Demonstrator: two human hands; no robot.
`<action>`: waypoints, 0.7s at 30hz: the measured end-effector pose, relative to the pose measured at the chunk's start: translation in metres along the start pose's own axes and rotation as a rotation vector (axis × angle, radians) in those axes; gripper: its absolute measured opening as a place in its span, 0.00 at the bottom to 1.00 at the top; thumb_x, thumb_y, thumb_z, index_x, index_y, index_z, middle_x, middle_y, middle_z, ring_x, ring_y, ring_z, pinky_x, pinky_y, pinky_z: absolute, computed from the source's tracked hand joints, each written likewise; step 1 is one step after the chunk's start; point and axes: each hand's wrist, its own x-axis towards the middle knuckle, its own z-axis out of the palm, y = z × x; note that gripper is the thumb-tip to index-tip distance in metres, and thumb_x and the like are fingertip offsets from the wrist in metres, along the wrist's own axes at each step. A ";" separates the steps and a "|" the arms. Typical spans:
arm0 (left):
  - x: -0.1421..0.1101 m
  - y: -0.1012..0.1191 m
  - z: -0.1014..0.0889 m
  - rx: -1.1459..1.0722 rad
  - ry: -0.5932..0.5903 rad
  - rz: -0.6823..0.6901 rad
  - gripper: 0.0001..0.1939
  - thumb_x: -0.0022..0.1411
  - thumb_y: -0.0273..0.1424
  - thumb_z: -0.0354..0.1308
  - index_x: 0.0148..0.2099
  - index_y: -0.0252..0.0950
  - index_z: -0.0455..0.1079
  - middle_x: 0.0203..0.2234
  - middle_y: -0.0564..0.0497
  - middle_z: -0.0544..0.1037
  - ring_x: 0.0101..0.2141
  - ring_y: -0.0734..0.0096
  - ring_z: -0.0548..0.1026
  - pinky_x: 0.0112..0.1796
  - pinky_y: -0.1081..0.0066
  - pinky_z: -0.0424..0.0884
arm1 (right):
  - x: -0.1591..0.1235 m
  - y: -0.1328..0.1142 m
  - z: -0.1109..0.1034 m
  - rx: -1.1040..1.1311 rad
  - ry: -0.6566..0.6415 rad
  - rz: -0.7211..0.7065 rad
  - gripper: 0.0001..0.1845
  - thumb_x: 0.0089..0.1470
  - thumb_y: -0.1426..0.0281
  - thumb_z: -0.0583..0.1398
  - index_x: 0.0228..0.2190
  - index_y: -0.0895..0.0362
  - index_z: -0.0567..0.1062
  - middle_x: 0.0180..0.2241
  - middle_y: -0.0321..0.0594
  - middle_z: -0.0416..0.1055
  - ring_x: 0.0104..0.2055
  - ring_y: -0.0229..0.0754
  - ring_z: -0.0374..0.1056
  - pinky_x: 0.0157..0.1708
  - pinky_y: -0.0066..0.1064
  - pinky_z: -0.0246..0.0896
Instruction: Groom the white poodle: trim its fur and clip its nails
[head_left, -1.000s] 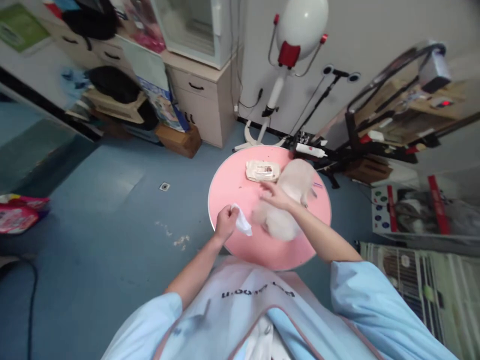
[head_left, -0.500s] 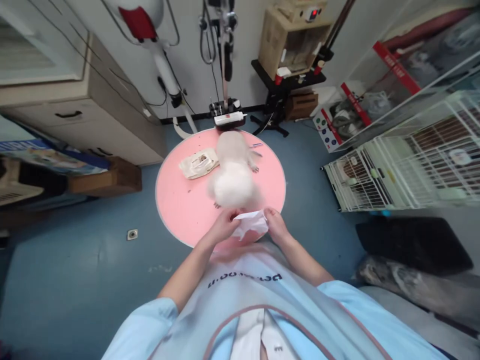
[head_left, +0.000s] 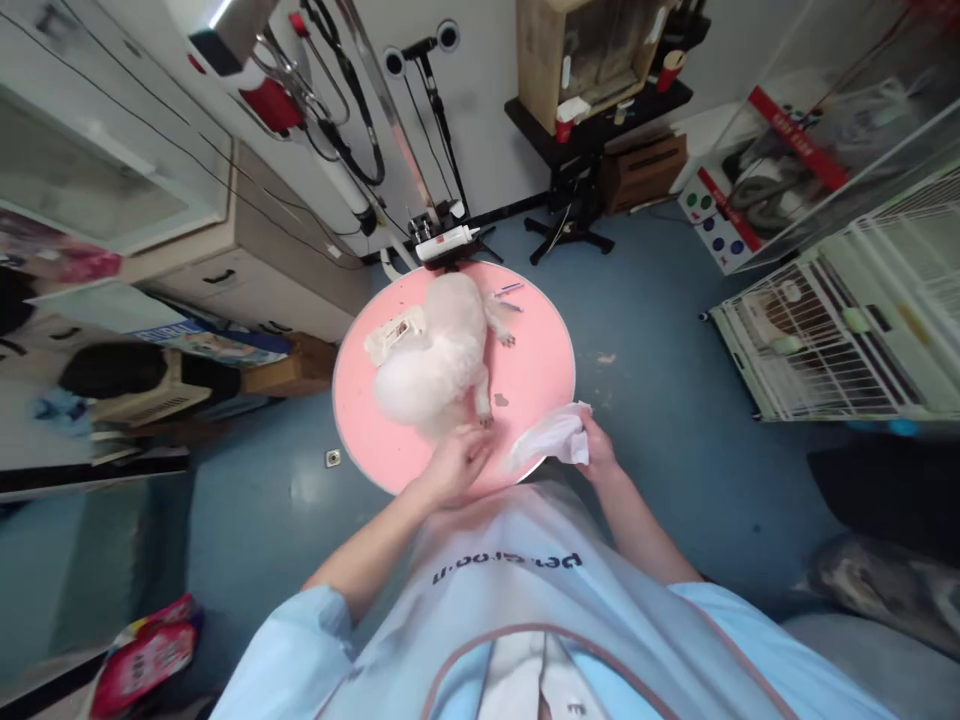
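A white dog is on the round pink table, with its back end toward me and one dark-clawed paw near the edge. My left hand is close behind the dog, below that paw, fingers loosely bent and apart with nothing visible in them. Whether it touches the fur I cannot tell. To the right, over the table's rim, my right hand grips a white wipe that hangs out leftward, its end blurred. A wipes packet lies left of the dog, partly hidden by it.
Pen-like tools lie right of the dog. A white tube rests on a holder at the table's far edge, beside a metal pole. Wire cages stand at right, cabinets at left, a wooden box at the back.
Both hands were on the wipe; my left has let go and moved beside the dog's back end. My right hand has carried the wipe right. The dog's rear has swung left, and the view has turned.
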 end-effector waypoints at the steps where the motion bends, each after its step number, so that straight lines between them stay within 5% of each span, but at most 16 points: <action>1: 0.001 -0.007 -0.009 0.172 0.014 0.067 0.13 0.63 0.29 0.48 0.44 0.32 0.72 0.34 0.43 0.76 0.36 0.65 0.73 0.40 0.64 0.69 | 0.007 -0.001 -0.003 -0.018 0.050 -0.028 0.13 0.47 0.62 0.64 0.31 0.59 0.73 0.27 0.38 0.75 0.28 0.39 0.72 0.30 0.29 0.69; 6: -0.001 -0.058 -0.050 0.767 -0.179 0.300 0.16 0.67 0.25 0.43 0.48 0.35 0.70 0.46 0.42 0.73 0.48 0.62 0.69 0.51 0.58 0.63 | 0.022 0.013 -0.011 -0.172 0.006 -0.006 0.09 0.44 0.68 0.65 0.28 0.60 0.74 0.22 0.35 0.73 0.22 0.35 0.68 0.23 0.24 0.64; 9: 0.002 -0.076 -0.054 0.980 -0.305 0.308 0.21 0.66 0.21 0.40 0.56 0.31 0.65 0.53 0.38 0.67 0.53 0.57 0.65 0.56 0.54 0.56 | 0.020 0.026 -0.006 -0.207 -0.070 0.036 0.08 0.45 0.69 0.64 0.28 0.60 0.74 0.21 0.34 0.72 0.21 0.35 0.67 0.22 0.24 0.63; 16: 0.028 -0.066 0.000 1.038 -0.280 0.092 0.20 0.63 0.22 0.42 0.55 0.23 0.64 0.47 0.31 0.69 0.49 0.50 0.67 0.52 0.52 0.57 | 0.010 0.049 0.003 -0.231 -0.123 0.079 0.07 0.46 0.70 0.62 0.29 0.60 0.74 0.24 0.38 0.75 0.25 0.37 0.70 0.26 0.27 0.66; 21: 0.049 -0.070 0.033 0.844 -0.173 -0.179 0.16 0.55 0.24 0.52 0.46 0.25 0.68 0.40 0.34 0.71 0.44 0.49 0.68 0.46 0.54 0.61 | 0.003 0.060 0.004 -0.330 -0.137 -0.006 0.11 0.40 0.65 0.65 0.24 0.60 0.74 0.19 0.35 0.71 0.21 0.35 0.66 0.21 0.23 0.59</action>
